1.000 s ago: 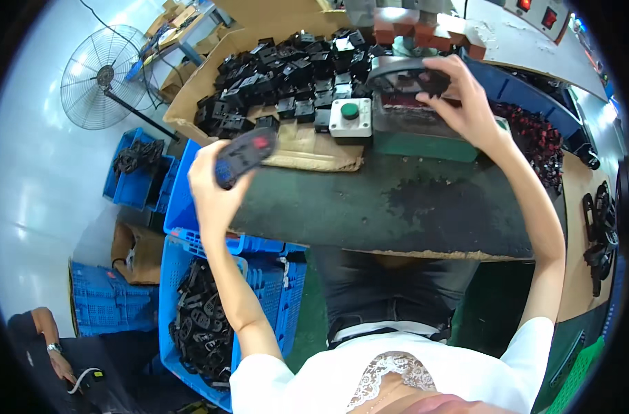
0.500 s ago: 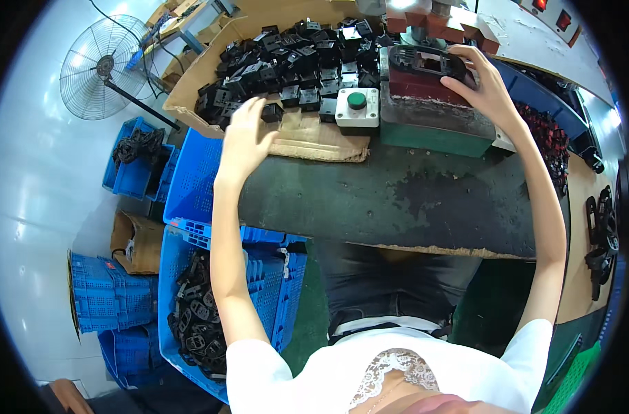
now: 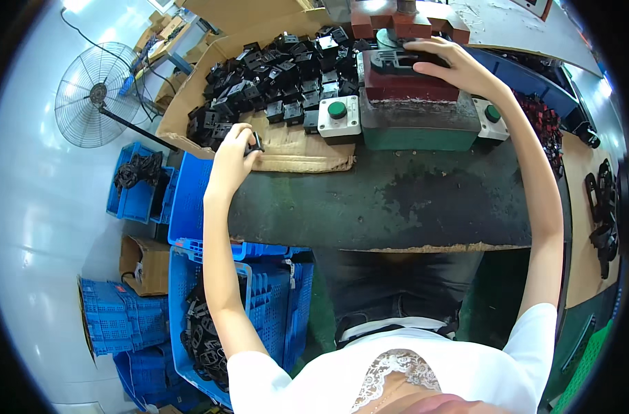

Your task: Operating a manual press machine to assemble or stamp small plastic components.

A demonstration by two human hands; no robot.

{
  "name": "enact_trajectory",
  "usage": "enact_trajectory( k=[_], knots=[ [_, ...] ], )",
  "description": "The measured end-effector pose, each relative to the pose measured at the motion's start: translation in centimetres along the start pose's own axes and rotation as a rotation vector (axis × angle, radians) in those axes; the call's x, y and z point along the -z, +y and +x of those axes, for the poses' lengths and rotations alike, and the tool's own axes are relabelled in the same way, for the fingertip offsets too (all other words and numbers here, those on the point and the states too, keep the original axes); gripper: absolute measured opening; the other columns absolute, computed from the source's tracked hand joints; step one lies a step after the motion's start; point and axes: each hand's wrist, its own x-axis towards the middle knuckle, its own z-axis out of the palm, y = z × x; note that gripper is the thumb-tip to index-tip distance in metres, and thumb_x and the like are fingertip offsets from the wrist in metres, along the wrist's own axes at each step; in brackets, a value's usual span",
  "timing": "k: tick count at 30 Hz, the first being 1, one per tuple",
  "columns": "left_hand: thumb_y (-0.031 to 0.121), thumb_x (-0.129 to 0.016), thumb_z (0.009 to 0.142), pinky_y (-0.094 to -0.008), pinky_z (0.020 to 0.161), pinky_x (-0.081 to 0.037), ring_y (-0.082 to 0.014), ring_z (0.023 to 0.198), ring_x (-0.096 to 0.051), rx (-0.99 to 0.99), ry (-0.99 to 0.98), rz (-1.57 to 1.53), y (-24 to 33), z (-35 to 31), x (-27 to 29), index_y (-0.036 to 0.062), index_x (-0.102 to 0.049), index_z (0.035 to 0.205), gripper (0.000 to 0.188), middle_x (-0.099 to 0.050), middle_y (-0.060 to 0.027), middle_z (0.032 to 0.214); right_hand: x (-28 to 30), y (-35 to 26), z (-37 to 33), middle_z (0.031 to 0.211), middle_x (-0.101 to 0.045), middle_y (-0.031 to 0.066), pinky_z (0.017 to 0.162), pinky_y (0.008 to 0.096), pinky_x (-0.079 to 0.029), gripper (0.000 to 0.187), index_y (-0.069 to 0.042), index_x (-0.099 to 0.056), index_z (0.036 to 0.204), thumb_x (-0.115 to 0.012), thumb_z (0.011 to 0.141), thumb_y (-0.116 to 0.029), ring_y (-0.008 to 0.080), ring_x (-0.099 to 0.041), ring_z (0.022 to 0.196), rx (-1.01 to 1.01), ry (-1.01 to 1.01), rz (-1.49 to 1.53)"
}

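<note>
My left hand (image 3: pixel 230 159) pinches a small black plastic block (image 3: pixel 257 142) over the bare cardboard at the front of the box. Many similar black blocks (image 3: pixel 242 90) are heaped behind it. My right hand (image 3: pixel 459 65) is closed around the right end of a long black plastic housing (image 3: pixel 391 62). That housing lies on the dark red block (image 3: pixel 404 88) of a press, under its upper red part (image 3: pixel 380 24). My fingers cover much of the housing's right half.
Green push buttons (image 3: pixel 337 110) in white boxes flank the press's green base (image 3: pixel 421 131). A dark worktable (image 3: pixel 314 207) lies before me. Blue crates (image 3: pixel 183 276) with black parts stand to the left, near a fan (image 3: pixel 97 93). Red-black parts (image 3: pixel 538 131) lie at right.
My left hand has drawn back slightly toward me and now holds a black block. My right hand has shifted further over the housing, its fingers reaching along it. The whole view has shifted a little.
</note>
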Motion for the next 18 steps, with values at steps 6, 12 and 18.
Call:
enact_trajectory(
  k=[6,12,18],
  knots=[
    [0.001,-0.07,0.068,-0.0397,0.081,-0.045,-0.0386,0.093,-0.055,0.107,-0.094,0.016,0.3,0.9,-0.3,-0.0014,-0.05,0.098,0.037,-0.057,-0.0232,0.095,0.4,0.1,-1.6,0.122,-0.052,0.0154,0.097,0.0363,-0.037,0.051,-0.005,-0.05,0.127,-0.057,0.089,-0.039,0.0289,-0.048,0.114,0.059,0.065,-0.171],
    [0.002,-0.072,0.066,-0.0323,0.078,-0.048,-0.025,0.085,-0.061,-0.008,0.099,-0.259,4.3,2.6,1.0,0.0003,-0.056,0.103,0.04,-0.062,-0.014,0.092,7.2,2.8,-8.4,0.106,-0.062,0.0134,0.09,0.0331,-0.042,0.025,0.0,-0.06,0.106,-0.058,0.089,-0.019,0.0252,-0.058,0.101,-0.006,0.005,-0.176],
    [0.006,-0.075,0.072,-0.026,0.077,-0.048,-0.0133,0.084,-0.06,-0.017,0.31,-0.632,9.2,8.8,-0.5,-0.0018,-0.061,0.109,0.04,-0.064,-0.0093,0.097,7.8,4.8,-15.7,0.091,-0.066,0.0085,0.077,0.0271,-0.048,0.015,0.003,-0.061,0.098,-0.053,0.088,-0.003,0.0143,-0.061,0.086,-0.553,0.208,0.041]
  ],
)
